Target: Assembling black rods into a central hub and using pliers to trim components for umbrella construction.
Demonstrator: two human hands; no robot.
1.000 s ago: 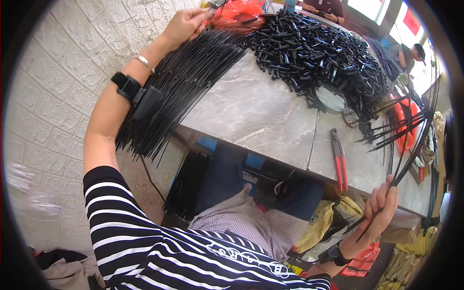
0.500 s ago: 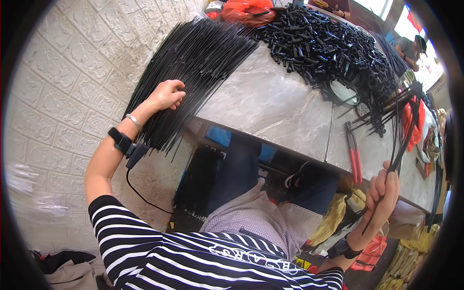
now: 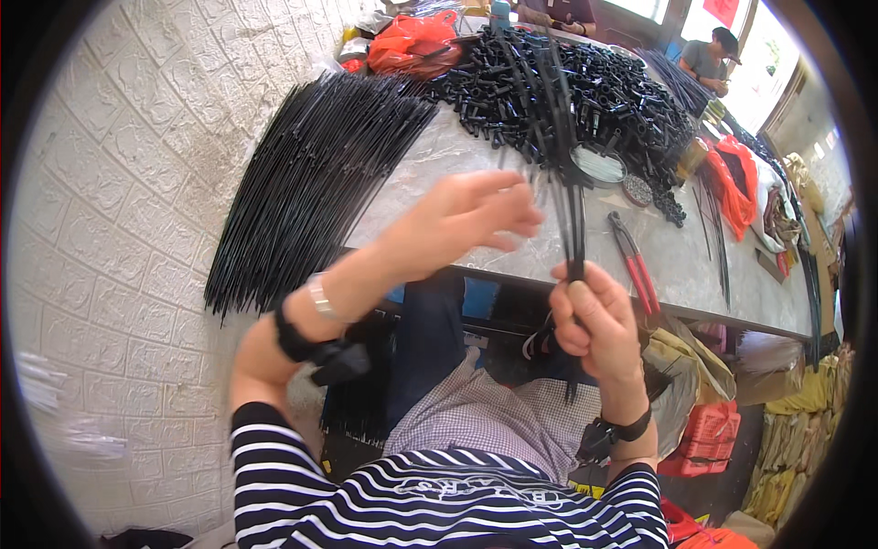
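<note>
Head view, landmark: the grey stone table (image 3: pixel 476 197). On its far half lies a heap of short black plastic parts (image 3: pixel 585 91), with an orange bag (image 3: pixel 412 41) behind the heap at the far left corner. Along the table's left edge a large fan of long black rods (image 3: pixel 311 183) overhangs toward the white embossed wall (image 3: pixel 119 183). Right of centre on the table lie red-handled pliers (image 3: pixel 634 261), and a round tin (image 3: pixel 599 165) sits just below the heap. Further orange bags and loose rods crowd the table's right end. Other people sit beyond the far edge. Nothing lies between the camera and the hands. The right hand (image 3: pixel 590 316), at the table's near edge, is closed in a fist around a small bundle of black rods (image 3: pixel 572 210); the bundle stands nearly upright, running from the fist up across the table toward the heap, with short ends sticking out below the fist. The left hand (image 3: pixel 466 220) hovers over the near part of the table just left of the bundle, fingers spread open and holding nothing, fingertips close to the rods; contact cannot be told because of motion blur.
</note>
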